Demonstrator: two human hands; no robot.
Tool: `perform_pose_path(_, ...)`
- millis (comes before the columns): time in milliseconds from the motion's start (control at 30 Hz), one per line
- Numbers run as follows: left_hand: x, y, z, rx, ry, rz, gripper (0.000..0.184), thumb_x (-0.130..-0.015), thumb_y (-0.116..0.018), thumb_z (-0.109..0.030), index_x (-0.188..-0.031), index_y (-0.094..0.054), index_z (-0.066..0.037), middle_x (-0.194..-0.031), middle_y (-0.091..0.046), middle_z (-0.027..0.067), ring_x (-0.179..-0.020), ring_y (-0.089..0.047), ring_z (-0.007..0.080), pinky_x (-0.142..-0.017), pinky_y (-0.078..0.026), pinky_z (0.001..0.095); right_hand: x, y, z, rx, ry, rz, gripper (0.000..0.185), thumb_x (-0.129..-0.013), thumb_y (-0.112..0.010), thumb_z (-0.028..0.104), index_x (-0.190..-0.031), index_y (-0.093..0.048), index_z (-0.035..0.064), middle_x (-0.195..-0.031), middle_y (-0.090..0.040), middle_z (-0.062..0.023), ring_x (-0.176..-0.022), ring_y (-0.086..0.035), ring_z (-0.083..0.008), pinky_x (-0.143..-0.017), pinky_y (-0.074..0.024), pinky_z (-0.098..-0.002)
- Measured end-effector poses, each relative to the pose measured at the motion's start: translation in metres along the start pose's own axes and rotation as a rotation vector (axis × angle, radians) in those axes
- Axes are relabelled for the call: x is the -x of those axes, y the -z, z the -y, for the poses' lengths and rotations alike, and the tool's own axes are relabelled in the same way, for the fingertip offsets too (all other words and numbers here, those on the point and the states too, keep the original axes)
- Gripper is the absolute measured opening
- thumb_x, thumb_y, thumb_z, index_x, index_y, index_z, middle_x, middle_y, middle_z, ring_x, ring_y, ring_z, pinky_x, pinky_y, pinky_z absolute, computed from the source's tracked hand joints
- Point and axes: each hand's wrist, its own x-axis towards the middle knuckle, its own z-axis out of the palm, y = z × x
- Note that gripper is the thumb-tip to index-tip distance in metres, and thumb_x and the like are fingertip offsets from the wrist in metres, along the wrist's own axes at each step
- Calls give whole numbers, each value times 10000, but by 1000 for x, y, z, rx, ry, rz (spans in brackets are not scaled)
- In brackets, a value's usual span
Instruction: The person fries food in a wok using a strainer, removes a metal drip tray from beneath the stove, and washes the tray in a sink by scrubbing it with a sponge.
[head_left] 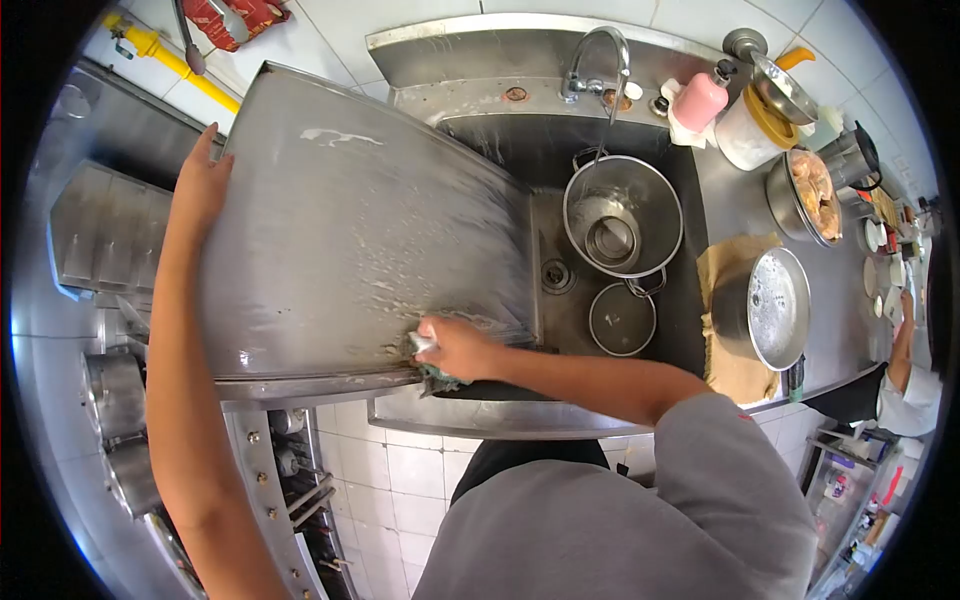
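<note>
A large stainless steel panel [330, 230], wet and streaked with suds, leans from the left down into the sink [475, 140]. My left hand [204, 180] grips its far left edge, with part of the fingers hidden behind it. Near the panel's front edge my right hand [455, 350] is closed around a green scouring pad [437, 378], pressed to the wet metal. Foam lies around the pad. To the right, inside the sink, water from the faucet [606, 45] runs into a big pot [660, 215] holding a smaller round vessel [612, 240].
Another round metal vessel [622, 320] sits in the sink. On the right counter are a wet pot [778, 308] on a brown cloth [725, 275], a pink soap bottle [702, 100] and a bowl of food [815, 195]. A co-worker's arm [903, 340] shows at far right.
</note>
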Motion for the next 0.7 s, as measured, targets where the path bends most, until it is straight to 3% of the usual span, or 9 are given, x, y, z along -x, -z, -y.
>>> perform_pose_path(33, 2, 0, -3, -4, 2, -5, 555, -871, -589, -143, -1390, -412, -59, -783, -577, 166, -691, -554, 222, -709, -468, 333, 1, -2, 7, 0, 120, -51, 330, -836, -680, 237, -1021, -523, 14, -941, -624, -234, -913, -623, -374, -747, -460, -447)
perform_pose_path(67, 5, 0, -4, 21, 3, 1, 554, -871, -588, -144, -1389, -413, -60, -788, -581, 165, -692, -556, 219, -708, -468, 333, 9, 3, 2, -112, -5, 17, 408, -827, -676, 254, -1112, -515, 10, -1004, -630, -236, -974, -611, -385, -809, -467, -445)
perform_pose_path(267, 14, -11, 6, 21, -16, -55, 553, -871, -586, -149, -1389, -415, -57, -794, -591, 163, -689, -558, 203, -702, -468, 334, 35, 21, -181, 374, -376, 94, 354, -812, -641, 186, -1075, -527, -21, -1018, -615, -267, -970, -598, -412, -839, -469, -487)
perform_pose_path(333, 11, -4, 1, 20, -62, -84, 554, -870, -586, -150, -1388, -414, -52, -805, -594, 167, -701, -563, 203, -708, -468, 337, 33, 6, -179, 402, -302, 26, 340, -808, -643, 191, -1053, -539, -22, -985, -624, -263, -940, -608, -412, -819, -476, -488)
perform_pose_path(433, 19, 1, -10, 58, 121, 34, 556, -871, -578, -141, -1386, -401, -25, -820, -599, 178, -730, -572, 220, -729, -471, 341, 20, -6, -75, 102, -103, -39, 262, -822, -633, 210, -978, -583, 5, -891, -642, -224, -841, -629, -386, -744, -493, -474)
perform_pose_path(567, 11, -16, 23, 30, -94, -80, 561, -870, -575, -121, -1390, -394, -13, -793, -605, 159, -706, -563, 182, -695, -468, 315, -23, -39, 121, -246, 269, -103, 228, -872, -599, 200, -1024, -537, 42, -846, -640, -202, -806, -627, -383, -690, -479, -470)
perform_pose_path(633, 19, -17, 24, 43, -98, -62, 560, -871, -576, -119, -1392, -396, -20, -785, -607, 152, -697, -558, 166, -684, -466, 304, -30, -47, 148, -75, 340, -74, 235, -882, -592, 194, -1043, -522, 38, -879, -638, -222, -827, -624, -402, -693, -474, -477)
perform_pose_path(667, 29, -18, 22, 61, -28, -20, 559, -875, -576, -120, -1395, -394, -22, -788, -609, 146, -692, -554, 156, -679, -464, 298, -31, -58, 123, -149, 481, -145, 253, -890, -585, 187, -1080, -515, 36, -901, -637, -225, -835, -627, -393, -699, -482, -478)
perform_pose_path(700, 37, -21, 23, 86, 47, 20, 559, -879, -576, -120, -1397, -391, -25, -791, -611, 140, -687, -551, 145, -673, -462, 292, -26, -60, 87, -159, 406, -114, 272, -888, -593, 200, -1095, -522, 39, -910, -638, -219, -841, -628, -382, -711, -485, -473)
